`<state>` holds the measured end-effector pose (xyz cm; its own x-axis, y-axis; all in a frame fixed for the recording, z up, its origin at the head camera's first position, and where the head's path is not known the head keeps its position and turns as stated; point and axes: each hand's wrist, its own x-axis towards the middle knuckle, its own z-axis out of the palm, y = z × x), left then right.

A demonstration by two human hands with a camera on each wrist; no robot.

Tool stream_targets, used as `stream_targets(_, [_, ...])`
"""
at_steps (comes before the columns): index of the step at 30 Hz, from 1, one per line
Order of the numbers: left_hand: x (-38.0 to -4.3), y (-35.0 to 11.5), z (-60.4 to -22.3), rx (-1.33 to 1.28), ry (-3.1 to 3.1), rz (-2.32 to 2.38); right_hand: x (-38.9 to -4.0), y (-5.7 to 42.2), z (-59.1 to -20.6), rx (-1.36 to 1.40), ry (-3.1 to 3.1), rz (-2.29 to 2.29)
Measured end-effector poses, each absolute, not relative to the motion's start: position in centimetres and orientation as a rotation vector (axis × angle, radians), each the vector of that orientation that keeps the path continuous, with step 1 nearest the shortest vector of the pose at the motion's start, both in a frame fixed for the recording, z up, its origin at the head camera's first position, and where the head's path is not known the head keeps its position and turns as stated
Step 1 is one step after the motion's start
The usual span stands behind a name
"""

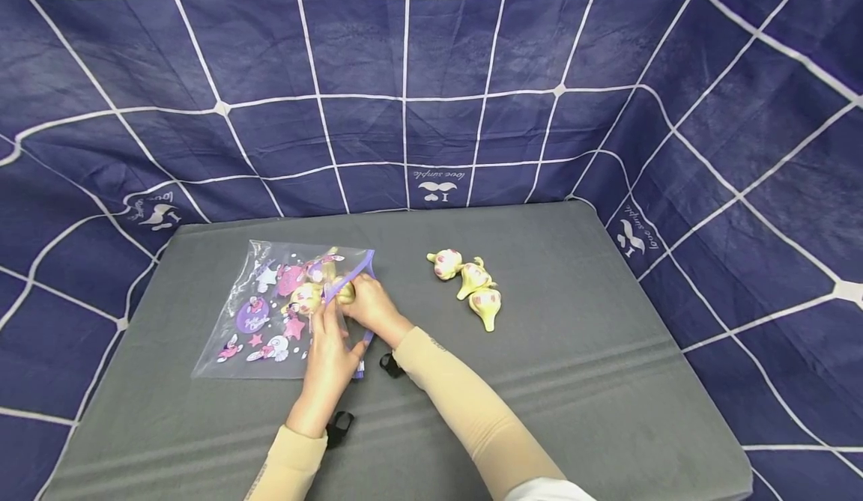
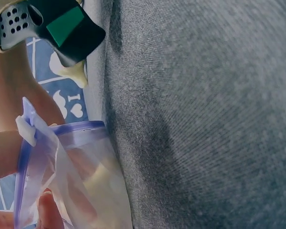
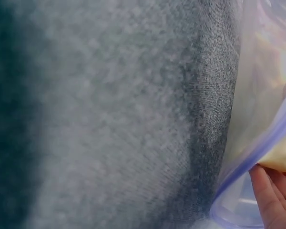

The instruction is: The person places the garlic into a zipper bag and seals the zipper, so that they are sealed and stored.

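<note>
A clear zip bag [image 1: 225, 340] with a purple zip edge and pink, purple and white cartoon prints lies on the grey surface, its mouth towards the right. My left hand [image 1: 328, 355] pinches the near side of that mouth; in the left wrist view the zip edge [image 2: 23, 167] runs between thumb and fingers. At the opening, my right hand [image 1: 373, 308] holds a pale yellow garlic-shaped bulb [image 1: 345, 293], partly within the bag. The right wrist view shows its fingers against the yellow bulb [image 3: 282, 155]. Through the plastic another yellow bulb [image 1: 306, 299] shows; prints hide part of the contents.
To the right of the bag lie three similar bulbs with pink marks: one at the back [image 1: 446, 263], one in the middle [image 1: 475, 279], one in front [image 1: 486, 305]. Blue cloth with white lines [image 1: 364, 52] hangs behind and at both sides of the grey surface [image 1: 573, 381].
</note>
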<state>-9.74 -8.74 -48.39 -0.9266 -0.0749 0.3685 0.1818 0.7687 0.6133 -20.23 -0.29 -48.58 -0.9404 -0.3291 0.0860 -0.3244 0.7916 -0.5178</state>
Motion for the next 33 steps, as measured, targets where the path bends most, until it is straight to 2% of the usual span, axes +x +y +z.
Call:
stream_targets(16, [-10.0,-9.0,-48.1,-0.089,-2.629,-0.970,-17.5,4.6,-45.3,-0.604,2.935,-1.104])
stream_targets(24, [-10.4,-9.0,-48.2,-0.118,-2.541,-0.965,-16.7,9.5,-43.8,-0.442,2.874,-1.442])
stream_targets(33, [-10.6,-8.7,-48.1,-0.078,-2.565,-1.008,-15.9,14.2,-43.6,-0.223,2.947,-1.549])
